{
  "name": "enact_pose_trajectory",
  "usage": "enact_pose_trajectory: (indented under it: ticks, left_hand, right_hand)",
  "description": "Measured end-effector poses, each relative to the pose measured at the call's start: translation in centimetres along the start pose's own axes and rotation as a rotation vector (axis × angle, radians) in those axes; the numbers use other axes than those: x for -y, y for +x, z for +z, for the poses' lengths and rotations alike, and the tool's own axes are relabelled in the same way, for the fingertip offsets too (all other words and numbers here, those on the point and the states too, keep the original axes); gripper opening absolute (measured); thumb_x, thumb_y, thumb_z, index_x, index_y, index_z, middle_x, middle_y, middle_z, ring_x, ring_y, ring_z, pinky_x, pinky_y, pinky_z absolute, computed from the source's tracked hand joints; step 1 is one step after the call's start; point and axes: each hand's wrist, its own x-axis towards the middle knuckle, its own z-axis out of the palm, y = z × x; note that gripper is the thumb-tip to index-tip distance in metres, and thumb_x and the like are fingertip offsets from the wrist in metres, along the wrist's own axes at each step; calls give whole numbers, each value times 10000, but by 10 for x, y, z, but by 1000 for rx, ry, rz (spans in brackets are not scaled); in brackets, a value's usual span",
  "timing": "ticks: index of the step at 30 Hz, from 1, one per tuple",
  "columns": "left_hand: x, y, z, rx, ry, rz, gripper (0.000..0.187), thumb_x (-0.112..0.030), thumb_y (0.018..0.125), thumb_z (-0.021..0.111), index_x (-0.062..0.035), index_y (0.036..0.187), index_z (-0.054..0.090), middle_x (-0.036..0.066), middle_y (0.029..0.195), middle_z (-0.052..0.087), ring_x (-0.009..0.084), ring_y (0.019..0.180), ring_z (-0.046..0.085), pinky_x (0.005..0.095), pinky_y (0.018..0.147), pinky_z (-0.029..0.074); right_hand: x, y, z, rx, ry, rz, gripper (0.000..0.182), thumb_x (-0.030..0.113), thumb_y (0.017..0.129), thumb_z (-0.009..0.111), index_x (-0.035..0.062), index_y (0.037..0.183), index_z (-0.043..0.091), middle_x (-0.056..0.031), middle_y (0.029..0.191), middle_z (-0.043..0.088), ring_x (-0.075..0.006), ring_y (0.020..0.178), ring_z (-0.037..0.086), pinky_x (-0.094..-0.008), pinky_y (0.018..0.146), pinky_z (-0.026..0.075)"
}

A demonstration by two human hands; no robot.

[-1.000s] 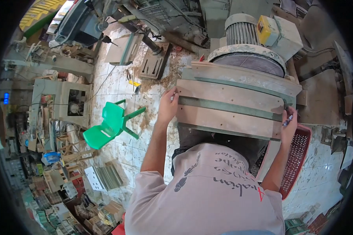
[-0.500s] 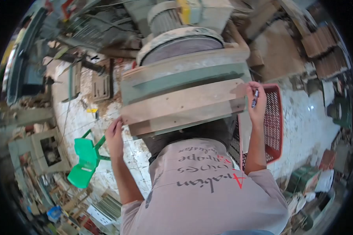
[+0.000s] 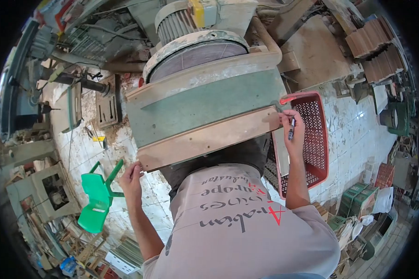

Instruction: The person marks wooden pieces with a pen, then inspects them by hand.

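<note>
A long, flat wooden board (image 3: 214, 135) lies along the near edge of the green table (image 3: 205, 100) of a disc sander, with a few dark dots along its face. My left hand (image 3: 132, 179) is closed at the board's left end, fingertips pinching its corner. At the other end my right hand (image 3: 293, 128) has its fingertips closed on the board's right corner. A dark marker pen (image 3: 291, 129) is tucked in the same hand, pointing down. Beyond the table stands the round sanding disc (image 3: 198, 60).
A red perforated plastic crate (image 3: 325, 139) stands on the floor by my right arm. On the left is a green plastic chair (image 3: 95, 200). The sander's motor (image 3: 176, 25) sits behind the disc. Stacked wood pieces (image 3: 370, 37) are at the far right.
The board has come down and toward my body, from above the table to its near edge, both hands moving with it. More of the green table top shows. The view has shifted slightly.
</note>
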Motion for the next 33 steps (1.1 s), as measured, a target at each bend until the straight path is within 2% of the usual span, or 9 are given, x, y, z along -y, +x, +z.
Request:
enact_pose_trajectory:
  ticks: [4,6,14,17,20,23,27,29,33]
  left_hand:
    - [5,0,2,23,-12,51,273,-152,947,556,49,1110,641,108,970,676,151,901,638,285,783,527]
    - [12,1,1,4,15,41,271,-161,942,558,42,1096,649,103,966,681,155,900,637,296,793,522]
    - [17,1,6,15,-76,89,276,-147,922,542,52,1086,640,159,976,680,215,867,658,305,783,519]
    - [17,2,9,23,-64,71,301,-137,941,538,52,1163,612,110,1036,676,157,931,636,281,804,516]
    - [6,1,10,-8,43,128,290,-160,910,554,18,1122,642,187,1007,647,267,907,645,336,823,498]
    - [1,2,11,-20,77,140,284,-159,909,556,12,1117,646,183,1007,640,269,899,641,331,819,496]
    - [2,4,12,-38,72,149,281,-157,909,555,10,1115,648,179,1019,640,266,913,640,329,824,493]
    - [2,6,12,-30,69,133,291,-153,917,562,25,1135,638,123,995,669,190,895,630,306,811,494]
    - [14,11,14,-27,-1,99,289,-149,919,565,27,1137,637,120,1004,673,182,892,629,302,807,494]
  right_hand:
    - [0,5,-2,12,-112,44,125,65,915,594,4,1022,578,-56,852,612,-126,789,581,-247,736,469]
    - [14,4,-1,13,-183,-122,132,84,917,603,7,1021,577,-56,854,585,-136,782,572,-246,733,470]
    - [-18,12,-9,120,-50,-114,205,124,980,507,-51,1086,525,-123,994,611,-175,902,594,-283,833,469]
    - [-28,15,-12,152,-65,-141,247,155,988,496,-38,1138,526,-122,1005,623,-169,899,607,-290,815,488]
    - [-22,13,-12,146,-93,-145,257,173,988,505,-38,1132,529,-120,1008,623,-169,893,605,-292,819,486]
    - [-10,8,-9,143,-92,-111,215,137,990,493,-55,1083,522,-123,990,603,-174,897,588,-288,835,466]
    - [-13,7,-10,126,-88,-102,223,142,992,490,-57,1087,525,-123,986,601,-173,889,588,-288,823,472]
    - [-16,8,-10,125,-68,-101,227,146,993,488,-57,1089,526,-125,985,603,-171,887,588,-287,819,474]
    - [-15,8,-12,144,-92,-104,243,167,998,482,-53,1094,523,-128,990,620,-167,883,591,-291,811,481]
